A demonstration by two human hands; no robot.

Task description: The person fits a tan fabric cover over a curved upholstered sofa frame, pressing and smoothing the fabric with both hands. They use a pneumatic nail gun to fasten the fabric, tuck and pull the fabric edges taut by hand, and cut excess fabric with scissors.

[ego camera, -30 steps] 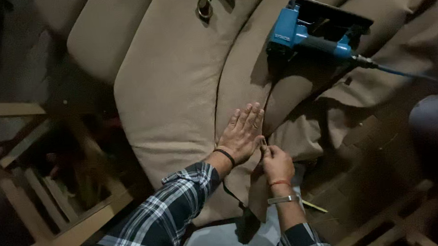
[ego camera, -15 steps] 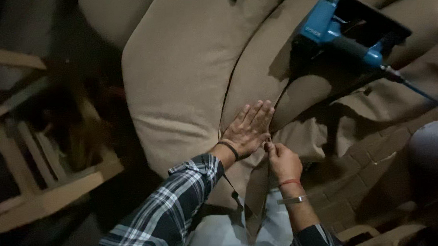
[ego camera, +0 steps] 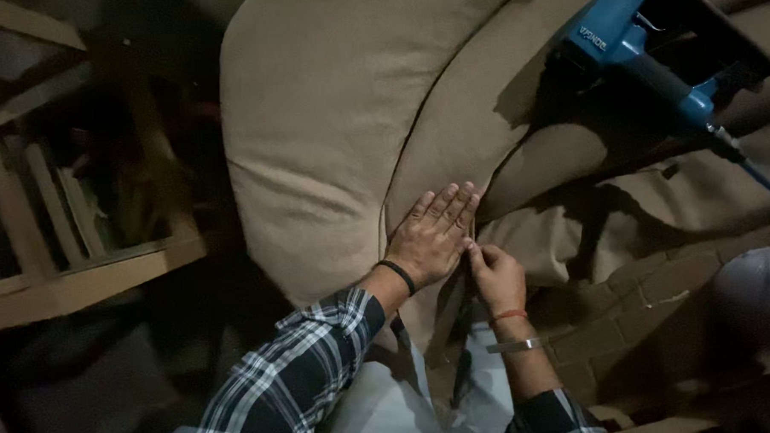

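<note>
Pressed the left hand (ego camera: 433, 236) flat on the tan, padded fabric sofa cushion (ego camera: 330, 116), near the centre; grip wide, fingers together, holding nothing. Pinched with the right hand (ego camera: 494, 277), just right of the left and touching it, a fold of loose tan cloth (ego camera: 565, 236) at the dark seam; grip narrow, closed on that fold. Could not tell how much cloth lay between the fingertips.

Found the blue power stapler (ego camera: 643, 45) lying far right on the cushion, well apart from both hands, with its thin blue hose (ego camera: 764, 186) running off the right edge. Noted a pale wooden frame (ego camera: 80, 278) at the left, dim, and brick paving (ego camera: 627, 319) at the near right.

Judged the pinch slight: could slip off under a sideways tug, letting the fold spring back and wrinkle along the seam. Judged too that uneven pressure from the flat palm could drag the cover askew and leave a pucker. Saw poor light over the seam, so could misread its line. Reckoned the stapler sat on a sloping pad, liable to slide, with the hose placed to snag a reaching arm.
</note>
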